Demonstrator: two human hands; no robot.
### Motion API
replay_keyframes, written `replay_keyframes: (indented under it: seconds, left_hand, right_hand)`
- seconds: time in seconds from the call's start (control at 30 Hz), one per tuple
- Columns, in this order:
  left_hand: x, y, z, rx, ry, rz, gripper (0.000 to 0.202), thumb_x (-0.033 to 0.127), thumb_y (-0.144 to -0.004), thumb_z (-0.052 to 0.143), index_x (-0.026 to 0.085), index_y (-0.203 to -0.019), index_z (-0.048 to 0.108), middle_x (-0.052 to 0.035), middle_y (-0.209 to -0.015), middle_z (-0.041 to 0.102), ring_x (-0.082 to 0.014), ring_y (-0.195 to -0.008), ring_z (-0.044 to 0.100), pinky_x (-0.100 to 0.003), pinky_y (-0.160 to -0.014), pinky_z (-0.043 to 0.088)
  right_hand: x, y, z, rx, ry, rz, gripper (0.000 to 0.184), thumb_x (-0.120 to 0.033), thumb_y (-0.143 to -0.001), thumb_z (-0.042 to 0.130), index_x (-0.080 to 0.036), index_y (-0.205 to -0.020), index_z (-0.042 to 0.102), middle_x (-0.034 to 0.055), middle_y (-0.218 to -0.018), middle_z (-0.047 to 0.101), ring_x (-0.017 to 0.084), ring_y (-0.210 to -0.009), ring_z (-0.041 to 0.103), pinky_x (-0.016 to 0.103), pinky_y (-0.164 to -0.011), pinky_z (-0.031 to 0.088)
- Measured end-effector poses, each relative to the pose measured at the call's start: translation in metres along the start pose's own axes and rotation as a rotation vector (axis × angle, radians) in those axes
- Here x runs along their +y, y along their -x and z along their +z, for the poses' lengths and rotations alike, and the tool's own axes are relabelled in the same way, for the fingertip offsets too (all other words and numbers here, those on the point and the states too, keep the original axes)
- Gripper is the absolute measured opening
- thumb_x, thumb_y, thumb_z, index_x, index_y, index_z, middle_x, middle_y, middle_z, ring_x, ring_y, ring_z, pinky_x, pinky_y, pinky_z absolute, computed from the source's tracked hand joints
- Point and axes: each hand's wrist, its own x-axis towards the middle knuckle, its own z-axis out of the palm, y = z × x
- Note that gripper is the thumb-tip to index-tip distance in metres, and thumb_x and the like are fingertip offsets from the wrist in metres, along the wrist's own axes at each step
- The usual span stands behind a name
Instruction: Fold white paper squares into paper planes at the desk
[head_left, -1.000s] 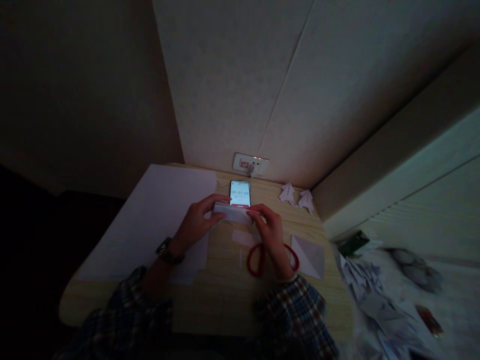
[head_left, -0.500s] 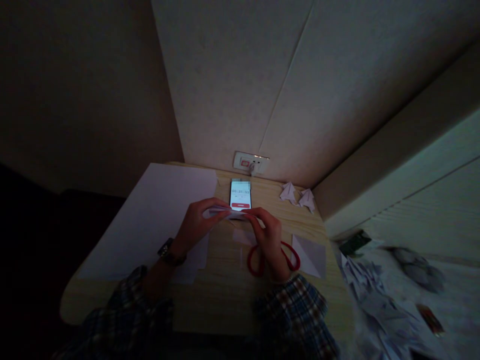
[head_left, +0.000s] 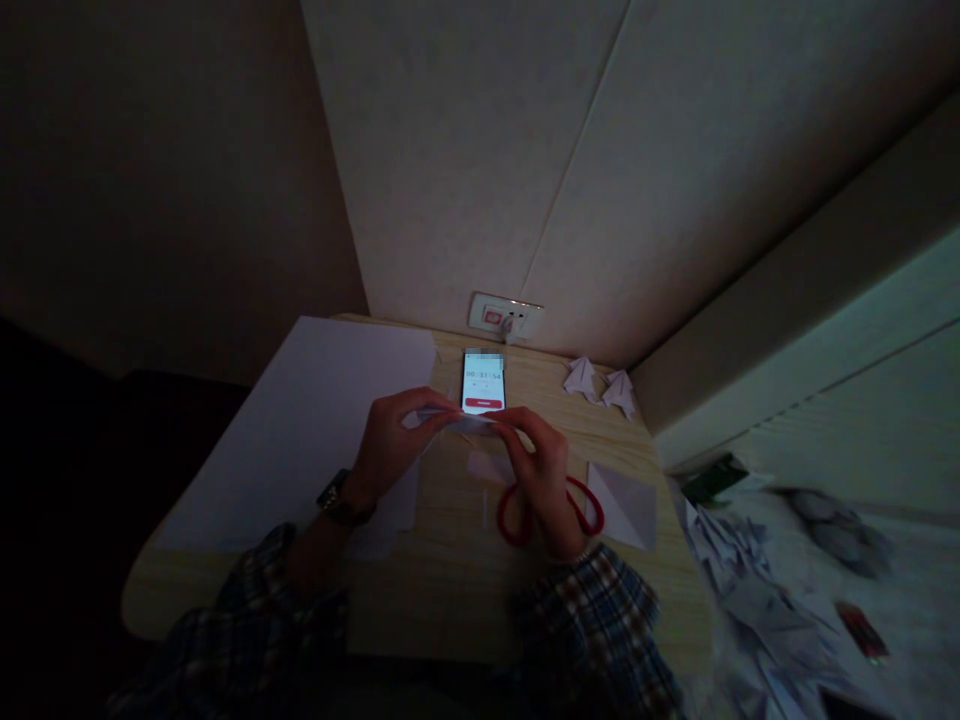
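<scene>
Between my two hands is a folded piece of paper (head_left: 474, 424), held up just in front of a lit phone (head_left: 483, 380) that shows a running timer. My left hand (head_left: 394, 435) pinches its left end between thumb and fingers. At the right end, my right hand (head_left: 541, 465) grips the paper the same way. Red-handled scissors (head_left: 592, 508) lie under my right wrist, their blades hidden. To their right is a paper square with a diagonal crease (head_left: 622, 507). A small paper strip (head_left: 487, 466) rests on the table below the held piece.
Large white sheets (head_left: 300, 430) cover the left of the wooden table (head_left: 427, 610). Two folded paper figures (head_left: 580, 378) sit at the back right. A wall socket (head_left: 504, 315) with a plug is behind the phone. Many folded papers (head_left: 772, 620) lie to the right, beyond the table edge.
The view has shifted slightly. Both hands keep their pinch on the folded paper, with only slight finger movement, and the phone's timer has advanced.
</scene>
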Motion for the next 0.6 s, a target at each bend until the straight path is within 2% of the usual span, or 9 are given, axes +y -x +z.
replay_keyframes:
  seconds: [0.17, 0.33, 0.6]
  left_hand:
    - [-0.0023, 0.0020, -0.0003, 0.000, -0.072, 0.077, 0.015, 0.031, -0.079, 0.066, 0.018, -0.071, 0.071, -0.0013, -0.073, 0.073, -0.0159, -0.068, 0.065, -0.027, -0.068, 0.051]
    - [-0.0061, 0.0045, 0.0021, -0.053, -0.125, 0.204, 0.013, 0.028, -0.082, 0.065, 0.019, -0.075, 0.071, -0.0016, -0.076, 0.074, -0.0158, -0.071, 0.066, -0.027, -0.070, 0.050]
    - [-0.0063, 0.0050, 0.0025, -0.092, -0.188, 0.251, 0.015, 0.030, -0.084, 0.062, 0.018, -0.077, 0.070, -0.0027, -0.076, 0.074, -0.0161, -0.071, 0.065, -0.027, -0.069, 0.049]
  right_hand:
    - [-0.0042, -0.0041, -0.0014, -0.043, -0.006, -0.004, 0.014, -0.032, -0.088, 0.058, -0.025, -0.094, 0.068, 0.0038, -0.092, 0.070, 0.020, -0.089, 0.064, 0.034, -0.080, 0.050]
    - [-0.0032, -0.0050, -0.0003, -0.051, 0.065, -0.120, 0.009, -0.027, -0.089, 0.059, -0.022, -0.089, 0.066, 0.0039, -0.088, 0.068, 0.019, -0.086, 0.060, 0.032, -0.077, 0.047]
    - [0.0006, -0.0037, 0.0011, -0.082, 0.163, -0.167, 0.011, -0.026, -0.091, 0.055, -0.022, -0.087, 0.065, 0.0041, -0.084, 0.065, 0.020, -0.083, 0.057, 0.033, -0.073, 0.046]
